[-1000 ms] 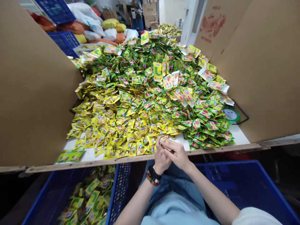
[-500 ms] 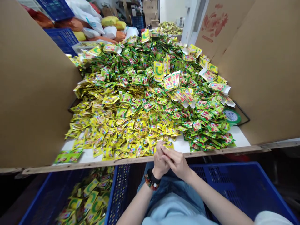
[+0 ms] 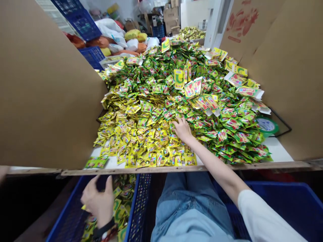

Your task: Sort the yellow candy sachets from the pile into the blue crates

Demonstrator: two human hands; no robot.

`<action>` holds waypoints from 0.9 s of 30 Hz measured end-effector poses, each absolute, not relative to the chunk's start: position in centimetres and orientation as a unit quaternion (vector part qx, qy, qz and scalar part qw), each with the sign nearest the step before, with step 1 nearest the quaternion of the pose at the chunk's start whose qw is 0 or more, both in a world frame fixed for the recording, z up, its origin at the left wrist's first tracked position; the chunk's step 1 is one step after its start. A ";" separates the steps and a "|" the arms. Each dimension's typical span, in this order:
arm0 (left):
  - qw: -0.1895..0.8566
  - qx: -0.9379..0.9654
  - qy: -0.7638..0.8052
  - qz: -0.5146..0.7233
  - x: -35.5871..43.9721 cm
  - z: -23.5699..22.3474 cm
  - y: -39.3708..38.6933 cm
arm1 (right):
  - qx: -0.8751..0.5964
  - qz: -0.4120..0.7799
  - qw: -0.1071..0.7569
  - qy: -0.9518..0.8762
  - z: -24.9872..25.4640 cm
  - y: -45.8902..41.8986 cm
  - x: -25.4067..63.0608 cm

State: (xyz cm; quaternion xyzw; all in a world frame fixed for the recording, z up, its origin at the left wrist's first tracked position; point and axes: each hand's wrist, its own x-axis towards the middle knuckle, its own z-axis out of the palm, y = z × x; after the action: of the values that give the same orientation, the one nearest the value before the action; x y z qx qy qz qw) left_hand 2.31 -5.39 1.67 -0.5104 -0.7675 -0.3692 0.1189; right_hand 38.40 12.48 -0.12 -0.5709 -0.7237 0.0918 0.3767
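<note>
The person's right hand [image 3: 183, 129] lies on a heap of yellow-and-green foil sachets [image 3: 156, 111], its fingers spread and pressing lightly, gripping nothing that I can see. The left hand [image 3: 98, 201] hangs low over a blue plastic crate [image 3: 68, 215] of sachets below the table's wooden edge [image 3: 176, 169], fingers half curled; whether they pinch a sachet, I cannot tell. Tall cardboard sheets [image 3: 45, 84] stand along both sides, apparently to hem the heap in on the white tabletop [image 3: 277, 151]. Stuffed sacks [image 3: 111, 30] and cartons [image 3: 170, 15] crowd the room beyond.
</note>
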 end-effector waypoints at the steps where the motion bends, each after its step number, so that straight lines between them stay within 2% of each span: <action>1: 0.109 -0.543 -0.743 -0.376 4.0 1.7 -4.5 | -0.571 0.083 0.369 -0.729 -0.1 12.9 38.1; 3: 0.102 -0.593 -0.697 -0.390 8.8 1.4 -2.0 | -0.560 0.098 0.394 -0.722 -0.4 12.9 38.1; 5: 0.066 -0.641 -0.666 -0.375 14.0 1.1 1.0 | -0.536 0.164 0.469 -0.682 -0.9 12.3 38.9; 7: 0.052 -0.658 -0.677 -0.327 18.4 0.9 3.9 | -0.513 0.238 0.542 -0.622 -1.4 11.6 40.3; 9: 0.046 -0.656 -0.707 -0.261 21.2 0.6 6.2 | -0.507 0.277 0.571 -0.583 -1.7 10.8 41.8; 12: 0.008 -0.658 -0.712 -0.247 22.5 0.3 8.1 | -0.495 0.321 0.572 -0.570 -1.8 9.3 43.4; 17: -0.162 -0.652 -0.627 -0.394 21.8 0.1 6.6 | -0.420 0.472 0.528 -0.567 -1.3 7.0 41.8; 22: -0.346 -0.559 -0.568 -0.495 21.8 0.7 4.6 | -0.361 0.574 0.506 -0.533 -0.5 6.9 38.5; 27: -0.512 -0.523 -0.513 -0.449 21.3 1.9 3.8 | -0.350 0.578 0.535 -0.508 -0.6 6.3 37.5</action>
State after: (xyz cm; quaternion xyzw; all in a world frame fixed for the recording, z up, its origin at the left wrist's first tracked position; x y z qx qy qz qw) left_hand 21.34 3.82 1.94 -0.5230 -0.5129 -0.4490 -0.5116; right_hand 37.50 6.35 -0.63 -0.3496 -0.5076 0.5778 0.5350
